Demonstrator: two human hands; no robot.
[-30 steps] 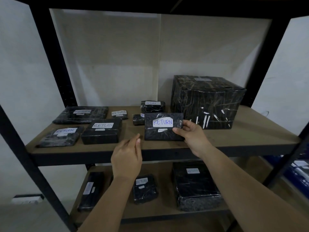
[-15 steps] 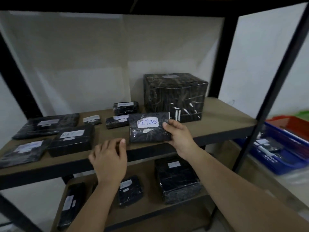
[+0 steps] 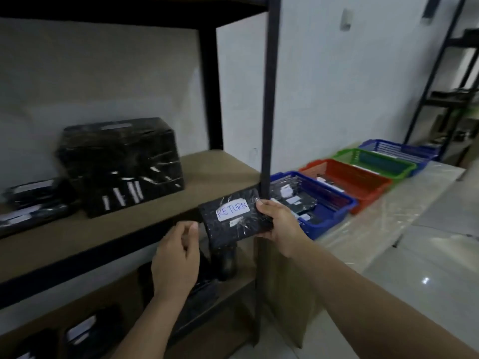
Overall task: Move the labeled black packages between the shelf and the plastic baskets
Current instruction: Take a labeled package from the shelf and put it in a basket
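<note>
Right hand (image 3: 278,224): grips the right end of the flat rectangular black plastic-wrapped package (image 3: 234,220), thumb on the top face, fingers underneath.
Left hand (image 3: 176,260): loosely curled, grasping nothing, just beside the package's left edge; contact with it cannot be told.
Package look: black wrap under glossy clear film with creases catching light; white label with "RETURN" handwritten in blue; a smaller white sticker below it, print too small to read.
Package place: held in the air, tilted, in front of the front edge of the brown wooden shelf board (image 3: 207,174), partly crossing the black metal upright post (image 3: 268,99).
On the shelf: large black film-wrapped cube-shaped box (image 3: 121,164) standing well back from the edge; blurred flat black labeled parcels (image 3: 31,200) at far left.
Lower shelf: more black wrapped parcels (image 3: 85,335) with white labels, dim and blurred.
Right of the shelf: table covered in clear plastic sheet (image 3: 375,224) carrying a row of baskets.
Blue plastic basket (image 3: 334,206): nearest, just beyond the held package, holding black labeled packages.
Red plastic basket (image 3: 363,185): next in the row.
Green plastic basket (image 3: 383,161): beyond the red one.
Second blue plastic basket (image 3: 404,149): farthest in the row.
</note>
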